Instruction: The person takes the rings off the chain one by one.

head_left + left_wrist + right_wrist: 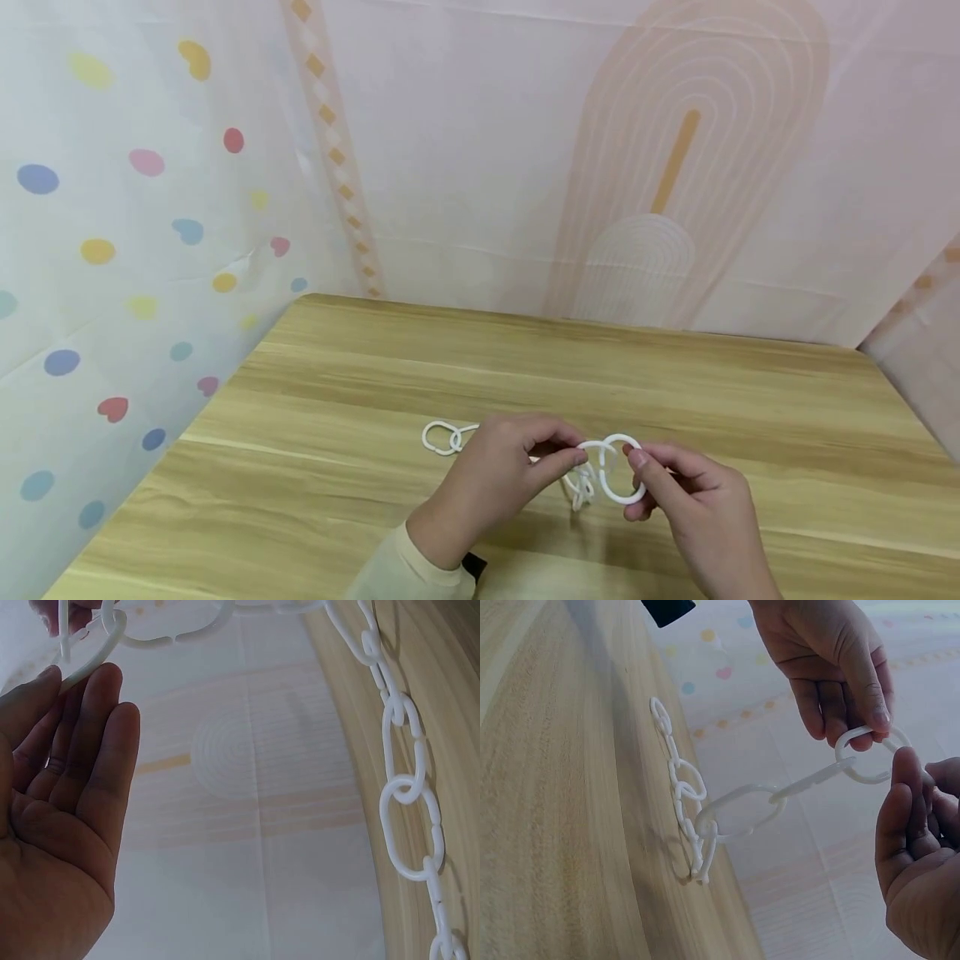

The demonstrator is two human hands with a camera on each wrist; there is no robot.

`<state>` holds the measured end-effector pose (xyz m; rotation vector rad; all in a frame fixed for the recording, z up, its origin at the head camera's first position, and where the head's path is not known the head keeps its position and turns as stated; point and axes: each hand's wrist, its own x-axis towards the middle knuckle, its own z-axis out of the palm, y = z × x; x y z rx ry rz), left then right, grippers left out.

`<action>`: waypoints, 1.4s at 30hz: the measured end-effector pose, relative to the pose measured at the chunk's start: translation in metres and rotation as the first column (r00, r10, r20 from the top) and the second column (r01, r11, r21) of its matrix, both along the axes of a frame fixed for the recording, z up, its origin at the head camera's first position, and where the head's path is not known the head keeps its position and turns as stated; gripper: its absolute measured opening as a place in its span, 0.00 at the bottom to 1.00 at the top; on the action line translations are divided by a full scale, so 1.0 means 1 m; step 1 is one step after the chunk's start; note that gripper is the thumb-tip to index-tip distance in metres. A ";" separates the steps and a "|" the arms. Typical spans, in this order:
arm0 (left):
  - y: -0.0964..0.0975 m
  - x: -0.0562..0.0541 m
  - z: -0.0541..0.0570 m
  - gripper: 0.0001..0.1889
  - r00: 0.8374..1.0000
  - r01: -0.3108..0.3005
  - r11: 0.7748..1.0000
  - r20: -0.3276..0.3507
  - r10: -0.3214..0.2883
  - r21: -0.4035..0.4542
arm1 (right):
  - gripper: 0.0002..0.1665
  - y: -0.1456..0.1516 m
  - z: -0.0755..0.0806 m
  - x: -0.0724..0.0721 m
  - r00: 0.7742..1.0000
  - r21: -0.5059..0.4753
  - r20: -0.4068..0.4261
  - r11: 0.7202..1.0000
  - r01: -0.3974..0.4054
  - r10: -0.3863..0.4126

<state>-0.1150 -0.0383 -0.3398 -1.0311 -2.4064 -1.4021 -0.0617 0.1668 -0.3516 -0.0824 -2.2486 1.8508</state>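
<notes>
In the head view my left hand (pixel 495 467) pinches a white plastic chain link (pixel 596 444) between thumb and index finger. My right hand (pixel 701 500) pinches a white oval ring (pixel 621 502), which hooks through that link. Other links of the chain (pixel 581 493) hang below and run behind the left hand to the table. In the right wrist view the left hand (pixel 832 660) is above and the right hand (pixel 930 877) at the right, with the chain (pixel 810 780) sloping down from them. The left wrist view shows my left palm (pixel 67 787), fingers bent at the link.
Links at the chain's far end (pixel 437 422) lie on the wooden table (pixel 337 375), left of the hands. A patterned cloth (pixel 465 167) hangs behind the table and along its left side. A black strap (pixel 474 567) shows near the left cuff.
</notes>
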 end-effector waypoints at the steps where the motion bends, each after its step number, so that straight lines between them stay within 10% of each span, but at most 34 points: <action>1: -0.001 0.000 0.000 0.03 1.000 -0.008 1.000 -0.002 0.008 -0.006 | 0.09 0.000 0.000 0.000 1.000 -0.015 -0.004 1.000 -0.007 0.007; 42: -0.004 -0.001 -0.001 0.02 0.999 0.002 1.000 -0.047 -0.004 -0.026 | 0.13 -0.003 -0.008 -0.009 1.000 -0.112 0.023 0.994 0.017 -0.014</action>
